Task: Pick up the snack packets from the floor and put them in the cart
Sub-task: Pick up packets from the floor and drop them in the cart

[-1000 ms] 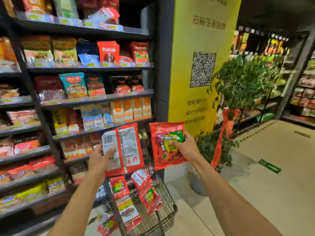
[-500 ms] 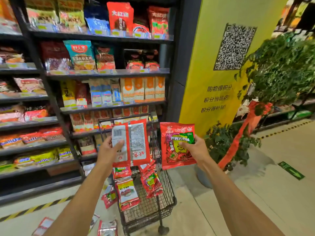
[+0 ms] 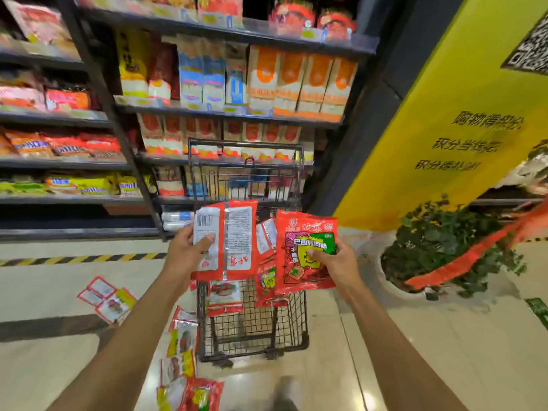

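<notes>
Head view: the wire cart [image 3: 246, 330] stands in front of the store shelves [image 3: 207, 111], and both hands are held up over its basket. The left hand [image 3: 185, 250] grips a red packet [image 3: 234, 238] turned back-side out, barcode showing. Its thumb lies across the white label, and the fingers behind the packet are hidden. The right hand [image 3: 338, 262] pinches a second red packet [image 3: 305, 262] with a green label, thumb on the front and the other fingers out of sight behind it.

The two held packets cover much of the basket. Below and between them, parts of more packets in the cart [image 3: 225, 296] show, though how many is unclear.

Left of the cart, loose packets on the floor [image 3: 108, 299] lie apart. Others trail beside its near left corner, and the lowest ones are cut off by the bottom edge. Their print is too blurred to read.

Right of the cart stand a yellow pillar [image 3: 444, 129] and a potted plant [image 3: 444, 241].
</notes>
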Demonstrator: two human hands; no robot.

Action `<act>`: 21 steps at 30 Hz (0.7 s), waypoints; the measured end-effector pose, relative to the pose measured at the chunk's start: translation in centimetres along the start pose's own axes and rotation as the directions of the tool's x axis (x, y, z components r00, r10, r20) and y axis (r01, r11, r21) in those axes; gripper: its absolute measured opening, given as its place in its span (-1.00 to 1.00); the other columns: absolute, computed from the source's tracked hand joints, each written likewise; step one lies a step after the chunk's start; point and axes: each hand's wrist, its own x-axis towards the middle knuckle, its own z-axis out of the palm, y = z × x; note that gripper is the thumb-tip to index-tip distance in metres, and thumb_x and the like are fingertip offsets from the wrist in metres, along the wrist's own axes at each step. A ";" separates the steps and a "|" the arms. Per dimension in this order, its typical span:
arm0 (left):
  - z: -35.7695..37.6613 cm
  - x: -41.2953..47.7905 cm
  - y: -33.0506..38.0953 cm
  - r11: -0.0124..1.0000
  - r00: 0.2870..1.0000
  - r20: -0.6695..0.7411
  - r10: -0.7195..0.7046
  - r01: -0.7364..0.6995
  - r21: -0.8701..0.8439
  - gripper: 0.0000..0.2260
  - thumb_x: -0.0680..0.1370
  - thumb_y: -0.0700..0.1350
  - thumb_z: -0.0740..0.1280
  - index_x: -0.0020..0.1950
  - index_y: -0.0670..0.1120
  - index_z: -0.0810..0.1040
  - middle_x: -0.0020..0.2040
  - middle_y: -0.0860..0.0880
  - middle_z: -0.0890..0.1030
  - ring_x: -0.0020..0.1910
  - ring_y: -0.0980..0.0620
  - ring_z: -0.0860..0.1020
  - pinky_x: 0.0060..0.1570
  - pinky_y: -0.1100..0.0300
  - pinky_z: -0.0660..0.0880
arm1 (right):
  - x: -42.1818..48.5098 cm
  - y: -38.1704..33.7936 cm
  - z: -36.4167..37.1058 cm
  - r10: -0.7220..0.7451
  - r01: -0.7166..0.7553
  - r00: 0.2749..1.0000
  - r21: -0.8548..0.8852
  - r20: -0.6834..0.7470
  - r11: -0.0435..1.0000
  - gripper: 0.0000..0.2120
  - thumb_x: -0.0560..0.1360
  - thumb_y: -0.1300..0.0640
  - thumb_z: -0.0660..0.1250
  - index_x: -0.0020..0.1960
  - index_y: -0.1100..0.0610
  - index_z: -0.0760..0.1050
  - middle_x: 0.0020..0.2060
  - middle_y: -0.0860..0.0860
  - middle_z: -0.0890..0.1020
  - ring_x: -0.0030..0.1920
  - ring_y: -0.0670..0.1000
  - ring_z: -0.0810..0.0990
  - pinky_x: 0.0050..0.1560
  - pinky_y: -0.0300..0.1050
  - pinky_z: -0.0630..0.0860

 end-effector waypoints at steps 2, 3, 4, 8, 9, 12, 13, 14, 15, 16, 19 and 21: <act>0.6 1.5 -1.7 0.999 0.998 -0.054 -0.042 0.042 -0.016 -0.77 0.62 -0.17 0.43 0.27 -0.03 0.63 0.08 -0.11 0.76 -0.03 -0.16 0.75 0.01 -0.18 0.67 | 2.7 1.5 0.3 0.037 -0.037 0.999 0.005 0.041 0.999 -0.71 0.44 0.28 0.57 0.10 0.06 0.62 -0.14 -0.04 0.78 -0.15 0.00 0.78 -0.18 -0.13 0.68; 1.1 2.3 -2.6 0.998 0.994 -0.084 -0.064 0.062 -0.025 -0.79 0.62 -0.17 0.44 0.25 -0.01 0.63 0.07 -0.11 0.76 -0.05 -0.16 0.75 -0.01 -0.17 0.68 | 4.1 2.3 0.3 0.059 -0.059 0.996 0.005 0.068 0.998 -0.69 0.44 0.27 0.57 0.12 0.06 0.62 -0.11 -0.02 0.79 -0.12 0.03 0.78 -0.13 -0.07 0.69; 1.7 3.0 -3.5 0.996 0.991 -0.107 -0.085 0.082 -0.033 -0.80 0.62 -0.17 0.44 0.23 0.00 0.63 0.06 -0.10 0.76 -0.06 -0.16 0.75 -0.03 -0.17 0.69 | 5.6 3.1 0.3 0.076 -0.076 0.992 0.000 0.099 0.997 -0.67 0.43 0.27 0.58 0.14 0.05 0.61 -0.09 -0.02 0.79 -0.10 0.05 0.78 -0.10 -0.04 0.69; 4.5 5.8 -7.1 0.985 0.972 -0.155 -0.175 0.173 -0.023 -0.76 0.63 -0.20 0.41 0.30 -0.04 0.61 0.08 -0.12 0.76 -0.01 -0.21 0.75 -0.03 -0.20 0.70 | 12.2 6.6 0.0 0.139 -0.143 0.972 0.009 0.190 0.990 -0.67 0.43 0.31 0.57 0.12 0.06 0.62 -0.07 0.01 0.79 -0.10 0.06 0.78 -0.18 -0.13 0.68; 5.0 6.7 -8.2 0.981 0.969 -0.157 -0.192 0.192 -0.020 -0.74 0.63 -0.21 0.41 0.32 -0.05 0.60 0.10 -0.14 0.75 0.03 -0.25 0.73 0.03 -0.27 0.67 | 13.8 7.4 0.1 0.150 -0.156 0.964 0.011 0.218 0.988 -0.68 0.43 0.32 0.56 0.12 0.08 0.62 -0.08 0.00 0.79 -0.11 0.04 0.78 -0.20 -0.16 0.67; 6.7 10.2 -11.5 0.966 0.945 -0.200 -0.258 0.257 -0.030 -0.73 0.62 -0.20 0.42 0.32 -0.08 0.61 0.13 -0.19 0.74 0.07 -0.29 0.72 0.11 -0.36 0.62 | 18.9 10.9 0.7 0.186 -0.196 0.940 0.007 0.285 0.981 -0.66 0.43 0.40 0.53 0.14 0.13 0.63 -0.09 -0.04 0.79 -0.13 -0.04 0.76 -0.17 -0.19 0.65; 7.3 11.3 -12.7 0.962 0.937 -0.221 -0.272 0.270 -0.040 -0.74 0.62 -0.20 0.42 0.31 -0.09 0.61 0.13 -0.19 0.74 0.05 -0.28 0.72 0.10 -0.33 0.63 | 20.4 12.3 1.1 0.196 -0.207 0.934 0.003 0.298 0.978 -0.65 0.44 0.41 0.53 0.15 0.13 0.64 -0.05 -0.02 0.78 -0.09 -0.02 0.76 -0.10 -0.13 0.66; 7.7 12.4 -14.1 0.957 0.925 -0.249 -0.288 0.283 -0.057 -0.75 0.61 -0.21 0.42 0.30 -0.10 0.61 0.13 -0.20 0.74 0.04 -0.26 0.73 0.08 -0.31 0.64 | 21.9 13.9 1.5 0.209 -0.220 0.924 -0.003 0.319 0.976 -0.64 0.44 0.41 0.52 0.17 0.12 0.64 -0.01 0.01 0.78 -0.03 0.02 0.76 -0.03 -0.07 0.68; 8.0 13.4 -15.5 0.949 0.908 -0.276 -0.314 0.308 -0.066 -0.75 0.62 -0.22 0.41 0.29 -0.09 0.61 0.13 -0.20 0.74 0.02 -0.26 0.73 0.07 -0.30 0.64 | 23.2 15.5 2.1 0.226 -0.241 0.915 0.002 0.334 0.971 -0.63 0.45 0.41 0.52 0.19 0.12 0.63 0.02 0.05 0.78 0.01 0.07 0.76 0.03 -0.02 0.69; 8.2 14.4 -16.8 0.940 0.896 -0.289 -0.338 0.333 -0.066 -0.74 0.62 -0.22 0.41 0.31 -0.08 0.61 0.13 -0.19 0.74 0.03 -0.26 0.73 0.07 -0.32 0.64 | 24.4 17.3 2.8 0.245 -0.262 0.908 0.005 0.340 0.965 -0.63 0.46 0.40 0.51 0.20 0.12 0.63 0.04 0.07 0.77 0.04 0.10 0.76 0.07 0.02 0.69; 7.8 17.1 -21.0 0.926 0.882 -0.297 -0.365 0.376 -0.023 -0.74 0.64 -0.20 0.38 0.33 -0.05 0.60 0.13 -0.18 0.74 0.05 -0.29 0.72 0.04 -0.29 0.66 | 27.1 22.4 5.7 0.285 -0.297 0.895 -0.020 0.342 0.955 -0.63 0.48 0.38 0.51 0.23 0.13 0.61 0.04 0.04 0.77 0.08 0.09 0.75 0.07 -0.03 0.69; 7.1 18.7 -23.7 0.922 0.868 -0.341 -0.362 0.388 0.009 -0.78 0.65 -0.22 0.36 0.29 -0.07 0.61 0.08 -0.16 0.75 -0.04 -0.17 0.74 -0.16 -0.03 0.70 | 28.2 25.4 8.2 0.283 -0.277 0.904 -0.064 0.319 0.959 -0.60 0.50 0.32 0.52 0.29 0.08 0.58 0.06 -0.02 0.76 0.11 -0.01 0.73 0.13 -0.05 0.66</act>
